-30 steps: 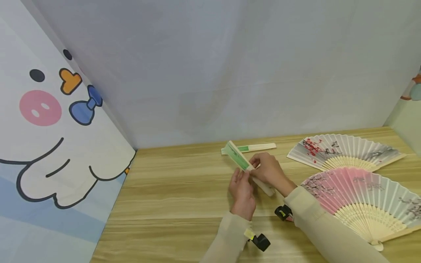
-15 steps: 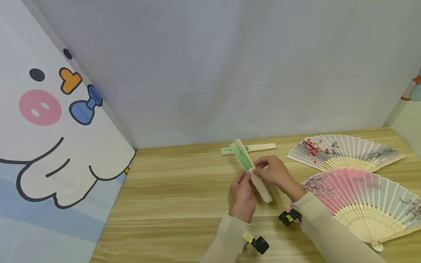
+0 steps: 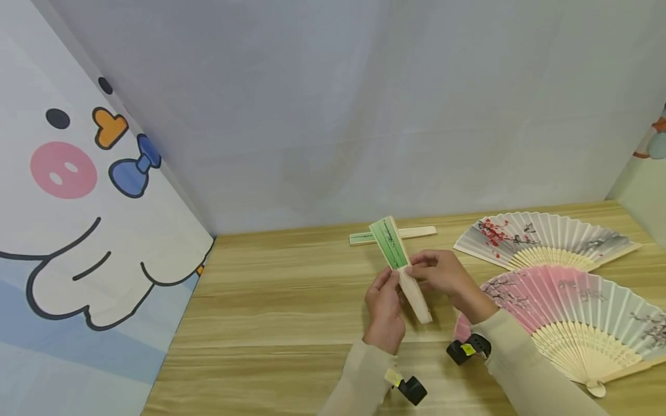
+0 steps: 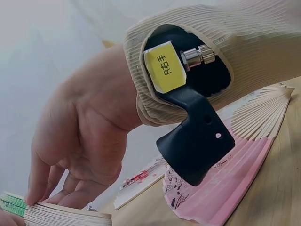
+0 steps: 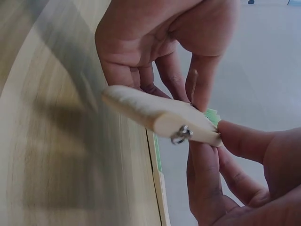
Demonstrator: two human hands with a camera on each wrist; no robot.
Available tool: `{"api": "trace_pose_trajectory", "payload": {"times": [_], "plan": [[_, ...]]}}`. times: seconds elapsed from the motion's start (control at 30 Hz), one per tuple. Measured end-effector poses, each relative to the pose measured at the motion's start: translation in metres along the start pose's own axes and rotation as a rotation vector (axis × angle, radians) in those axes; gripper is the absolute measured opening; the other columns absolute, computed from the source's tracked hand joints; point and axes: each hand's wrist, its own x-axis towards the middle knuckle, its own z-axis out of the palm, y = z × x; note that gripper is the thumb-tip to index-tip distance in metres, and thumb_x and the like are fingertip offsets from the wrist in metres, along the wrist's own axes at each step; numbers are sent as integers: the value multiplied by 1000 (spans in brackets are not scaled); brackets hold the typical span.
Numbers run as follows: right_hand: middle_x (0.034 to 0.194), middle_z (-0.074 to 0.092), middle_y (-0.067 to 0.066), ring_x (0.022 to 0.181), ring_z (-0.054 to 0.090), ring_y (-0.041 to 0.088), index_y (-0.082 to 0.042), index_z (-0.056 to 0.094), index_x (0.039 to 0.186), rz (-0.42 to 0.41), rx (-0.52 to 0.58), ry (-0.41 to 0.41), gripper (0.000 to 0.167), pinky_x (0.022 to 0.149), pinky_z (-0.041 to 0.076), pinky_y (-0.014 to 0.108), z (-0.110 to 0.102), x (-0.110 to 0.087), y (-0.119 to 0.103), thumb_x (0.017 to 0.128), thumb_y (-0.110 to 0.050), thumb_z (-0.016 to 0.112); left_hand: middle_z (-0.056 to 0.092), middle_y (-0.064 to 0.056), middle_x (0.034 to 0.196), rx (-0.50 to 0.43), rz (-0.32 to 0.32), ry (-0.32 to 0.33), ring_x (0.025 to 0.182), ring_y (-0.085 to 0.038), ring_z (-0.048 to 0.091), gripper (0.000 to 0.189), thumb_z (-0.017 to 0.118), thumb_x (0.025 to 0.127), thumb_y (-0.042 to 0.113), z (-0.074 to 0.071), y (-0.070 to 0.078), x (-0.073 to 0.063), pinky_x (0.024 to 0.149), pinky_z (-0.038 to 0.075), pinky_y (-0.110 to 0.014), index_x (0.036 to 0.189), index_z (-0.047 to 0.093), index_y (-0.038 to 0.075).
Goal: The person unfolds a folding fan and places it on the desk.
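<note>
A green folding fan (image 3: 391,244), opened to a narrow wedge, is held up over the table at a slant. My left hand (image 3: 385,312) pinches its left side where the green leaf meets the pale ribs. Opposite it, my right hand (image 3: 444,276) pinches the right side, thumb on the front. In the right wrist view, the fan's handle end shows a small metal ring (image 5: 181,135). Part of the fan (image 4: 61,214) also shows low in the left wrist view. Behind it lies a second green folding fan (image 3: 416,232), closed, on the table.
To the right on the wooden table (image 3: 260,312), a grey-white fan with red blossoms (image 3: 546,237) lies spread. A pink and pale-green fan (image 3: 567,300) is spread in front of it. A hanging cloth (image 3: 312,144) backs the table.
The green fan has turned more upright and spread from a narrow strip into a wider wedge. My right hand has moved slightly right and down; my left hand has barely moved.
</note>
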Motion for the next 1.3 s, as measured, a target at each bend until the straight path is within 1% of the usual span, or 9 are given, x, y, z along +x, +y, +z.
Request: {"api": "trace_pose_trajectory", "payload": {"times": [0.23, 0.43, 0.53, 0.63, 0.77, 0.87, 0.97, 1.2, 1.3], "plan": [[108, 73, 16, 84, 67, 10, 16, 62, 124, 2, 61, 1, 32, 74, 64, 31, -3, -3, 2, 100, -3, 68, 75, -16, 113, -2, -10, 6, 85, -10, 68, 35, 60, 106, 7, 1, 1, -2, 75, 54, -22, 137, 62, -9], [105, 73, 10, 84, 67, 9, 16, 60, 127, 3, 95, 9, 34, 73, 64, 30, -6, -5, 3, 101, -4, 67, 74, -14, 110, -22, -18, 11, 86, -11, 68, 32, 60, 106, 6, 3, 2, 0, 72, 55, -22, 134, 63, -9], [102, 72, 7, 83, 67, 8, 17, 58, 128, 0, 120, 15, 34, 72, 64, 29, -7, -6, 3, 101, -3, 67, 73, -14, 112, -23, -11, 12, 89, -12, 68, 32, 59, 107, 6, 3, 1, -1, 72, 55, -21, 134, 62, -9], [99, 71, 3, 81, 66, 6, 17, 56, 129, 2, 142, 31, 35, 70, 63, 28, -8, -7, 4, 101, -2, 67, 71, -17, 119, -31, 2, 14, 95, -14, 69, 33, 58, 107, 6, 3, 2, -2, 73, 57, -21, 137, 60, -10], [95, 70, -1, 80, 65, 5, 14, 56, 130, 18, 161, 49, 35, 70, 62, 26, -9, -9, 5, 102, -3, 67, 67, -17, 124, -38, 27, 24, 95, -14, 68, 34, 58, 108, 6, 3, 2, -5, 69, 55, -18, 137, 58, -10], [91, 68, -4, 79, 65, 5, 12, 56, 128, 24, 186, 64, 33, 69, 62, 25, -8, -10, 5, 101, -2, 67, 63, -14, 122, -34, 39, 37, 90, -13, 64, 33, 58, 108, 6, 3, 3, -6, 64, 50, -17, 137, 58, -9], [87, 68, -7, 77, 66, 5, 12, 55, 127, 24, 216, 81, 31, 68, 62, 23, -8, -12, 4, 101, -1, 67, 61, -13, 120, -30, 47, 45, 89, -13, 63, 33, 57, 108, 6, 3, 3, -7, 62, 49, -16, 137, 58, -9], [87, 67, -9, 76, 65, 3, 11, 48, 141, 42, 261, 145, 45, 68, 62, 22, -12, -16, 6, 102, -2, 66, 58, -11, 114, -35, 56, 61, 89, -14, 61, 28, 56, 108, 5, 2, 4, -8, 61, 48, -17, 133, 61, -5], [85, 67, -10, 75, 66, 2, 9, 47, 143, 54, 290, 175, 46, 67, 62, 22, -12, -16, 5, 103, -1, 66, 57, -9, 112, -43, 63, 71, 89, -13, 60, 25, 56, 107, 5, 2, 4, -8, 61, 47, -17, 130, 62, -3]]}}
